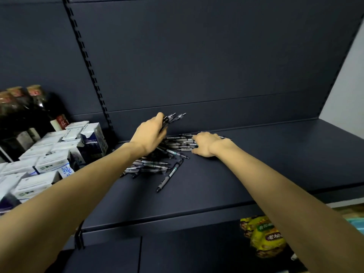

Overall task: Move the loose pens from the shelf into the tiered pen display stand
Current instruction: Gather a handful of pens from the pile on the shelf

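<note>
Pens [157, 160] lie heaped on the dark shelf [256, 158], toward its back and left of the middle, a loose tangle pointing every which way, with one long pen [170, 174] stretched out alone toward the front edge. We've got both hands in the pile. Our left hand [150, 133] is raised off the shelf with its fingers curled round a small bundle of pens [173, 117], their ends fanning out past the fingertips against the back panel. That looks like a collecting grip, several gathered at once so we make fewer trips. Our right hand [204, 143] is down on the shelf at the far right of the heap, fingers bent over a few pens lying side by side, apparently pinching or raking them together; whether any are actually lifted we can't tell.

Now, where's the tiered display stand? Nowhere in view, so we judge that the carry is yet to come and most of the pile is waiting.

Round about: white and blue cartons [49, 154] crowd the neighbouring shelf to the left, just past the slotted upright [86, 62], with dark bottles [29, 107] behind them. Below, a yellow snack packet [264, 235] sits on the lower shelf. Nothing stands between the hands and the pens; only the tangle itself slows the picking.
</note>
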A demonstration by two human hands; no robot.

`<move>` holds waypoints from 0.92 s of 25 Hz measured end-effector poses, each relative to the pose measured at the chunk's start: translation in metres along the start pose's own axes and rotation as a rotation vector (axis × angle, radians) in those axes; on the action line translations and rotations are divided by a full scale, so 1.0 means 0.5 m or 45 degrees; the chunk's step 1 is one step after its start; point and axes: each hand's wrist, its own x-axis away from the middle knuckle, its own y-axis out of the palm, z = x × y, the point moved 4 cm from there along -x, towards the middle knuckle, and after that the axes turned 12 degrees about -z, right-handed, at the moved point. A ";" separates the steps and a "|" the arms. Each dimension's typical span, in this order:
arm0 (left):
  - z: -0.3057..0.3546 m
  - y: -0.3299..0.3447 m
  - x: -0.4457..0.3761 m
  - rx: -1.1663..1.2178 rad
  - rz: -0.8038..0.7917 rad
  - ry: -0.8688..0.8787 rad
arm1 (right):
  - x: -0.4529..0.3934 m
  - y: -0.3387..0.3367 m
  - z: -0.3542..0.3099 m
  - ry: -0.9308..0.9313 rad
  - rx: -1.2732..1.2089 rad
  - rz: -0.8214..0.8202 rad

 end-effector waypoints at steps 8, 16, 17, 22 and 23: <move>-0.056 -0.008 0.007 0.007 0.048 -0.074 | 0.016 -0.002 0.010 -0.076 0.221 0.059; -0.028 -0.007 0.020 -0.007 0.029 -0.007 | 0.057 0.012 0.038 -0.081 0.240 0.090; -0.025 -0.006 0.022 -0.006 0.026 -0.005 | 0.062 0.016 0.041 -0.080 0.198 0.090; -0.004 -0.002 0.029 -0.025 0.001 0.025 | 0.082 0.028 0.065 0.007 -0.057 0.146; -0.002 -0.001 0.030 -0.029 0.000 0.026 | 0.088 0.031 0.073 0.038 -0.057 0.182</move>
